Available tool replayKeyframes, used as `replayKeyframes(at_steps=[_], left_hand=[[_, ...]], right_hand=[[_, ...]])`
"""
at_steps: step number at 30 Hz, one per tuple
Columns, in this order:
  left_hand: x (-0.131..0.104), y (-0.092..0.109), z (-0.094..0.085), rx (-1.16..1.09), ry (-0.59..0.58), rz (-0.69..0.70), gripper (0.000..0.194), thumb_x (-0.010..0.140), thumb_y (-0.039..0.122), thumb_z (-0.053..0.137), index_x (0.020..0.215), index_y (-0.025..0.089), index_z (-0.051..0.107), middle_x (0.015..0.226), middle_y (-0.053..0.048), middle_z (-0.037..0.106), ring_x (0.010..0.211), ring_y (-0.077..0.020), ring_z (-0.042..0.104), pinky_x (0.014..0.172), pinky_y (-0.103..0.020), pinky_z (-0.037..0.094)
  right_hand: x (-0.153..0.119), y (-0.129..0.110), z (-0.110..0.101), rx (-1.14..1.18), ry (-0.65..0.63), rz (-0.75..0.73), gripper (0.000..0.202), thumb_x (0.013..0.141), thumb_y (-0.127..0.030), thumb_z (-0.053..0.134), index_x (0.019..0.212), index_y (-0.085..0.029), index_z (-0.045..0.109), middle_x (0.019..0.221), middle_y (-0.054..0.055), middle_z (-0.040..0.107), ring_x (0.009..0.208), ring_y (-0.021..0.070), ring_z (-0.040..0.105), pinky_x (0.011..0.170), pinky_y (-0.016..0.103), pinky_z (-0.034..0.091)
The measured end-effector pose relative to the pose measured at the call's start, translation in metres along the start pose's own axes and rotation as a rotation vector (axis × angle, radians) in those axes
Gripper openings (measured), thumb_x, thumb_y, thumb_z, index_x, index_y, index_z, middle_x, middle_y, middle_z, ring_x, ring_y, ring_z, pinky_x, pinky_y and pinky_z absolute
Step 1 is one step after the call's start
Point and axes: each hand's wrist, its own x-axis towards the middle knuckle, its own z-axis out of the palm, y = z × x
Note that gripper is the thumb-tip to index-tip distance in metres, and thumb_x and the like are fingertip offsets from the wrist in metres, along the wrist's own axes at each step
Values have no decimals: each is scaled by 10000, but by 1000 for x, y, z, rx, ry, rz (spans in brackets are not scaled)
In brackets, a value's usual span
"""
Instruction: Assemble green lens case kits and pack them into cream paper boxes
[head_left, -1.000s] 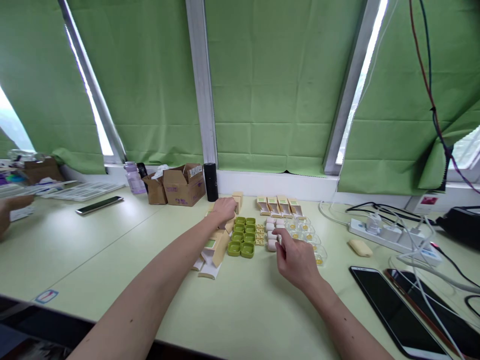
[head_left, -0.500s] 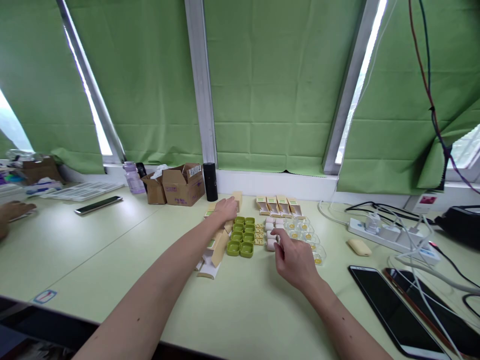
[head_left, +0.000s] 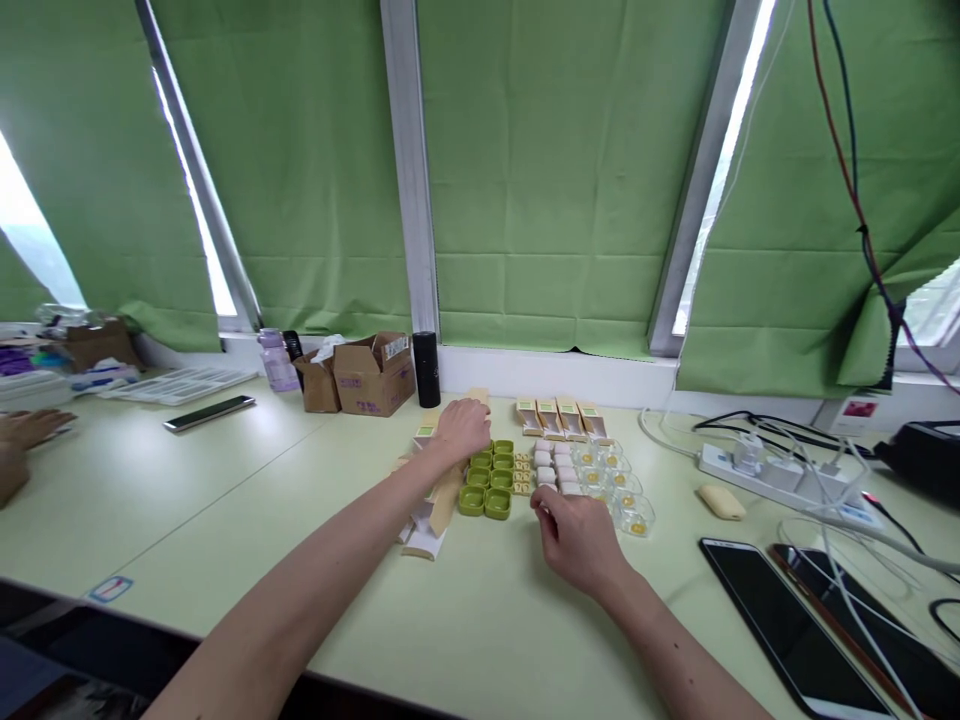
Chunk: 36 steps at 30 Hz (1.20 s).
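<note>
My left hand (head_left: 463, 428) reaches to the back end of the green square cases (head_left: 484, 478), its fingers curled down and pressed together. The fingertips are hidden, so I cannot make out what they hold. Left of the cases, under my forearm, lie open cardboard cartons (head_left: 444, 502) with white insides. My right hand (head_left: 581, 540) is low over the table, thumb and index pinched just in front of the rows of whitish rounded pieces (head_left: 545, 475); anything in the pinch is too small to name. Small yellowish pieces (head_left: 521, 475) and clear cups with yellow centres (head_left: 621, 480) stand in rows nearby.
Several open small cartons (head_left: 561, 420) lie behind the rows. Brown boxes (head_left: 373, 375) and a black cylinder (head_left: 426, 370) stand at the back. To the right are a power strip (head_left: 780, 480), cables and a phone (head_left: 780, 620). Another person's hand (head_left: 34, 428) rests far left.
My left hand has shifted right, from the cartons to the back of the green cases. My right hand has drawn toward me, its pointing index finger now curled into a pinch.
</note>
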Motion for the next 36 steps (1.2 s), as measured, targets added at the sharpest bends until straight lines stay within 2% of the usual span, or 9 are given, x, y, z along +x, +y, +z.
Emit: replayKeyframes(at_steps=[3,7,10,14,19,23,30,36], left_hand=[[-28,14,-10,-62,47,49,310,978,243,552,1200,199,764,1201,-111,777,1185,-275,681,1062,-389,516],[-69,25,-18,-214,118,84,247,961,229,586,1110,224,783,1067,-84,792,1152,-274,646,1019,-415,528],[-95,30,-18,-299,157,112,225,935,171,593,1034,233,785,980,-76,782,1128,-288,602,967,-439,524],[-119,30,-9,-317,167,189,179,901,156,638,985,235,775,953,-75,768,1174,-330,527,1006,-522,458],[-127,25,0,-352,149,274,139,897,146,652,929,204,774,895,-86,744,1090,-312,509,943,-472,445],[-127,22,0,-281,104,301,59,856,168,719,845,212,755,836,-66,751,1010,-299,538,917,-477,387],[-129,26,0,-176,63,329,171,842,129,681,687,195,650,726,-65,725,939,-277,563,850,-450,325],[-129,29,6,-136,80,347,199,792,71,658,647,193,596,680,-58,705,885,-267,553,816,-441,311]], right_hand=[[-1,-3,1,3,-37,-2,172,914,-127,586,994,-233,696,729,19,758,612,184,643,580,296,192],[-1,-8,0,12,-105,8,149,889,-121,626,940,-233,710,766,28,778,630,192,655,585,306,181],[-2,-11,-2,19,-142,16,140,877,-120,651,916,-233,722,787,34,786,648,198,661,587,312,176],[-2,-14,-3,19,-198,32,137,895,-134,647,922,-231,740,825,46,799,679,203,673,595,318,179],[0,-14,-3,49,-298,64,148,908,-155,627,945,-222,754,877,53,812,740,212,702,611,316,213],[-1,-14,-3,59,-318,78,161,914,-151,617,970,-223,749,882,46,812,766,212,709,627,313,234],[-1,-13,-2,75,-297,79,159,913,-147,619,988,-231,732,875,36,807,774,213,709,632,313,243],[-1,-8,4,94,-213,71,174,919,-136,621,1022,-243,710,862,21,797,780,216,707,640,304,278]])
